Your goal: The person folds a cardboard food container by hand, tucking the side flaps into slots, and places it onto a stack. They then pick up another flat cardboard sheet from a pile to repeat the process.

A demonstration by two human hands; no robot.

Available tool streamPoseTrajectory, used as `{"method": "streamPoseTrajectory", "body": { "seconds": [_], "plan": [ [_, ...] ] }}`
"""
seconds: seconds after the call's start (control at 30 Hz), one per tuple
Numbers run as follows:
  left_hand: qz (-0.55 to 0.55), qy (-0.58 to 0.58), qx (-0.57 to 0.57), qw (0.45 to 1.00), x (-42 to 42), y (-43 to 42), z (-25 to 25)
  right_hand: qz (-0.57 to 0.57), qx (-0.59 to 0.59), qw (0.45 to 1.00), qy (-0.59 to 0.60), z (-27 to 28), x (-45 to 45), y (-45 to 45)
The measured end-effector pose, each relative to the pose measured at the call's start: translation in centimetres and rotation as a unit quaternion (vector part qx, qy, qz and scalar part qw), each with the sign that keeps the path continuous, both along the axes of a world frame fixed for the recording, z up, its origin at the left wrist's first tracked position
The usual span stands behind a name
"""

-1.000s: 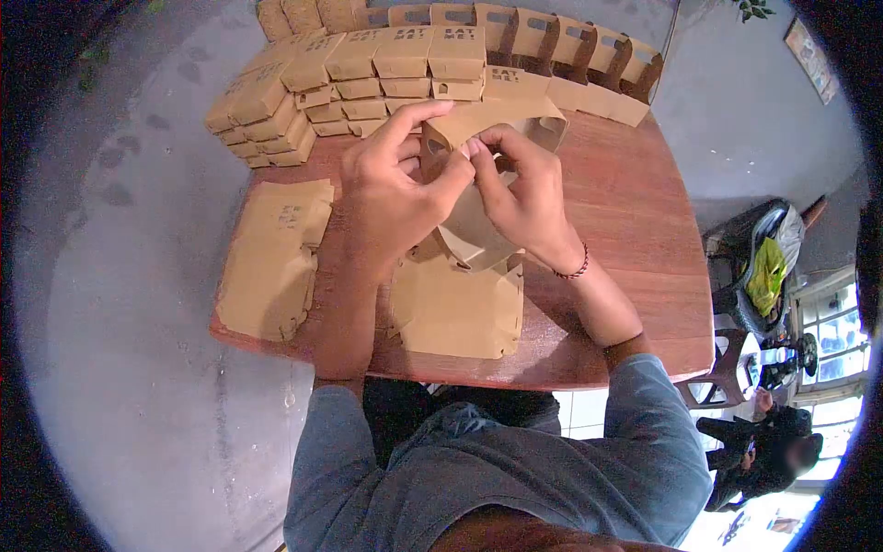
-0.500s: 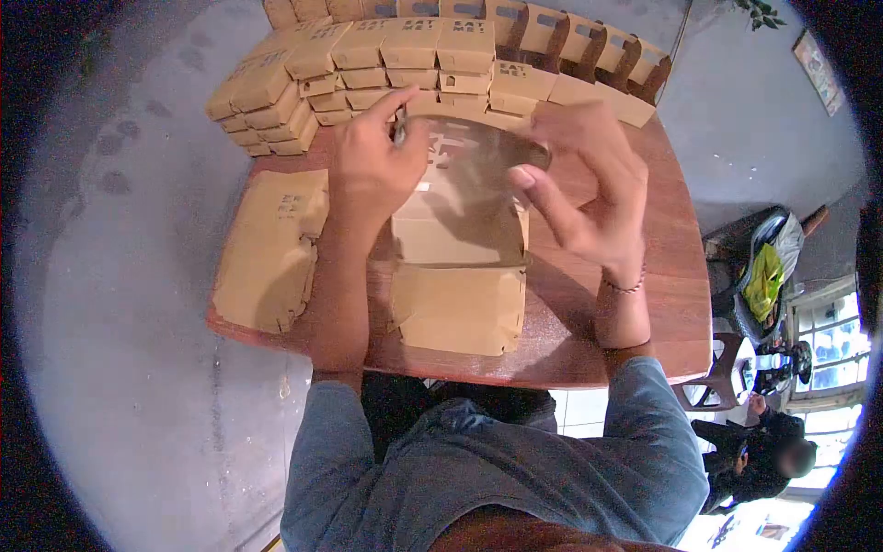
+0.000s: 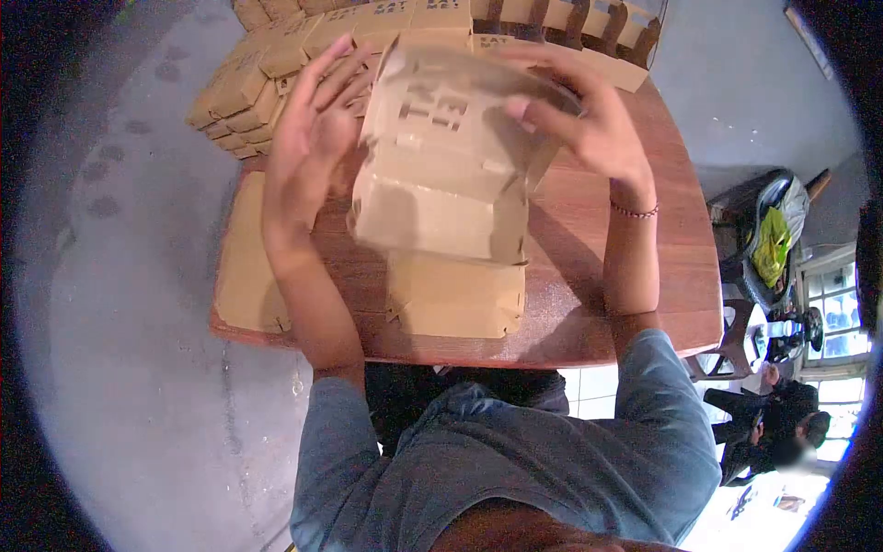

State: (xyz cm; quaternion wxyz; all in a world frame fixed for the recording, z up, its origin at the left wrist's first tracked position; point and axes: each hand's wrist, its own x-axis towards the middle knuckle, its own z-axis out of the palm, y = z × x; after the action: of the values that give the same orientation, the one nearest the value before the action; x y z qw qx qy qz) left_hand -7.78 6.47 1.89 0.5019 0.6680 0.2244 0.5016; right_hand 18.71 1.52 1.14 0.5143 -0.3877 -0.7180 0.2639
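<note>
Along the near edge of the surface [image 3: 685, 248]: flat cardboard blank [image 3: 455, 308], open carton [image 3: 441, 221] tilted just beyond.
Carton overlaps blank in view; contact unclear. Probably light, stiff at folds, easily creased; best held by its side walls. Left hand [image 3: 308, 147]: grip wide, fingers spread beside carton. Right hand [image 3: 598, 129]: curled about upper right side; blurred, cannot tell if grip is closed. Stacked boxes [image 3: 237, 87] at far left corner.

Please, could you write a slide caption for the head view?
Left hand and right hand flank an open cardboard box, stacked boxes behind on the table.
</note>
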Motion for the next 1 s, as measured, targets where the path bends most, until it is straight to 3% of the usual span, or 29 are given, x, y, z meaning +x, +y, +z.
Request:
{"method": "streamPoseTrajectory", "body": {
  "seconds": [0.07,0.17,0.27,0.4,0.53,0.6,0.63,0.77,1.0],
  "plan": [
    [-0.041,0.037,0.044,0.997,-1.2,0.9,-0.5,-0.019,-0.040,0.999,0.024,1.0,0.6,-0.4],
    [-0.109,0.000,0.112,0.988,-1.2,0.6,-0.6,-0.133,-0.047,0.976,0.168,1.4,0.9,-0.4],
    [-0.063,-0.057,0.101,0.991,1.1,-1.1,-0.4,-0.081,-0.033,0.972,0.216,2.5,-0.2,-1.2],
    [-0.032,-0.062,0.124,0.990,1.4,-0.5,-1.2,-0.074,0.005,0.985,0.156,2.4,-1.0,-2.1],
    [0.027,-0.121,0.046,0.991,0.1,-0.2,-2.4,-0.101,0.065,0.985,0.126,1.9,-2.4,-2.6],
    [0.056,-0.152,0.009,0.987,-0.5,0.1,-2.8,-0.033,0.139,0.988,0.054,1.3,-1.4,-1.9],
    [0.070,-0.167,-0.011,0.983,-0.6,0.2,-3.1,-0.016,0.120,0.991,0.051,1.3,-1.1,-2.0],
    [0.065,-0.186,-0.012,0.980,-0.6,0.7,-3.4,-0.030,0.140,0.989,0.031,0.9,-1.4,-2.2],
    [0.150,-0.166,0.065,0.973,-0.3,1.3,-3.0,-0.081,0.199,0.976,0.022,0.5,-4.0,-2.7]
  ]
}}
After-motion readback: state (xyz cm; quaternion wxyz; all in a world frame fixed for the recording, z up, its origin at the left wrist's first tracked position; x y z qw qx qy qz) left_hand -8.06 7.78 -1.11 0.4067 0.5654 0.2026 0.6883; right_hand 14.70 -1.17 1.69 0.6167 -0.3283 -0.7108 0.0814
